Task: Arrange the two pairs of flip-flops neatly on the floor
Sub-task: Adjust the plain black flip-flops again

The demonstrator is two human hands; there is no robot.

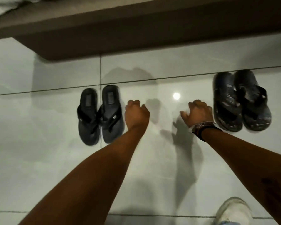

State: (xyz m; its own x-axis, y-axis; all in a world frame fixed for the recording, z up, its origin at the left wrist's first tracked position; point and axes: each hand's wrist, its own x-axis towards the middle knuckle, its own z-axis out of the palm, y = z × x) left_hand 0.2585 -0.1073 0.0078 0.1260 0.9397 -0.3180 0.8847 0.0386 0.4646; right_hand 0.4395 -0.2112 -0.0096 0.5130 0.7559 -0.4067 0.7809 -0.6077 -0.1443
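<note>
A pair of plain black flip-flops (101, 114) lies side by side on the white tile floor (161, 159), left of centre, toes toward me. A second, worn dark pair (241, 101) lies close together at the right, one sandal slightly overlapping the other. My left hand (136, 114) hovers just right of the plain pair, fingers curled in, holding nothing. My right hand (198, 113), with a watch and band on the wrist, is just left of the worn pair, fingers loosely spread and empty.
A brown bed base or low furniture edge (136, 38) runs across the top, with white bedding (5, 7) at the top left corner. A white sneaker (232, 211) stands at the bottom right. Glossy tiles reflect a ceiling light (176, 95).
</note>
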